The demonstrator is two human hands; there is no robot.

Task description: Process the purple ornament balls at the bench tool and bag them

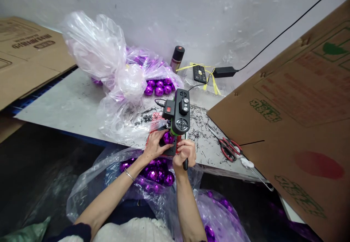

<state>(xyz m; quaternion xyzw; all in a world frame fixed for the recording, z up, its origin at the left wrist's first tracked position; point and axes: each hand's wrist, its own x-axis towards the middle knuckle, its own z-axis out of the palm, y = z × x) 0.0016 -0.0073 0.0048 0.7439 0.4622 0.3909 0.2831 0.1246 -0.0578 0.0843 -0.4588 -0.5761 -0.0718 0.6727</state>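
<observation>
Two cardboard boxes carry the most print: the right-hand carton (pixel 295 125) bears lines of red characters, green block-like emblems, a green leaf-like mark in a frame and a solid red oval, while the flattened carton (pixel 51 65) at the left has dark characters that lie upside down; on neither can I make out the words. Between them, the left hand (pixel 154 145) has its fingers and thumb closed about a shiny purple ball (pixel 168 137), which sits under the head of a black machine (pixel 182 114) at the near edge of the table (pixel 68 101). The right hand (pixel 185 154) is curled into a loose fist around the machine's lever (pixel 186 164), its dark grip showing below the fingers. The machine has a red switch (pixel 168 109), two round vents and silver knobs; any marks beside these are too small to read. Behind it stands a black-topped can (pixel 177 58), whose label is too small to make out, near a dark panel (pixel 199 73) with yellow ribbon (pixel 215 85) and a black adapter (pixel 225 72) showing no legible text. More purple balls fill a clear bag (pixel 93 45) on the table and another bag (pixel 90 183) below its edge. Red-and-black scissors (pixel 231 149) lie beside the right-hand carton, among dark scraps scattered over the tabletop.
</observation>
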